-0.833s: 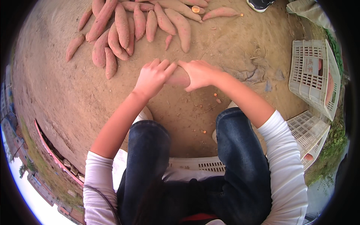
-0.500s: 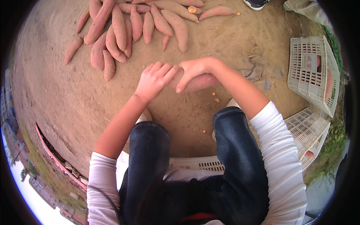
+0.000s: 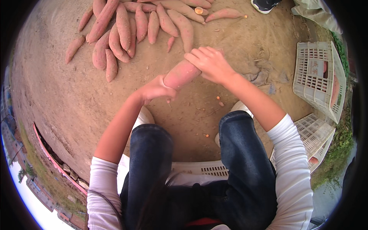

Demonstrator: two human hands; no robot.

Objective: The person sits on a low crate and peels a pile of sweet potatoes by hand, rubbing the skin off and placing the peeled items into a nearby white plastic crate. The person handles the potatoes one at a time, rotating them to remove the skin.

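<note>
pink sweet potato (image 3: 180,74), both hands gripping

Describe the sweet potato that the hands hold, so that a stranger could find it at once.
On the bare dirt ground, below the heap of sweet potatoes, sits a person in jeans. The held sweet potato lies between the left hand and right hand, alone lifted off the soil.

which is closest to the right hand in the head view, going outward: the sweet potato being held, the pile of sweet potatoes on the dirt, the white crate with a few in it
1. Sweet potato: the right hand grips its far end; the left hand holds the near end.
2. Pile of sweet potatoes: ahead and to the left, on the dirt.
3. White crate: far out to the right, by the grass.
</note>
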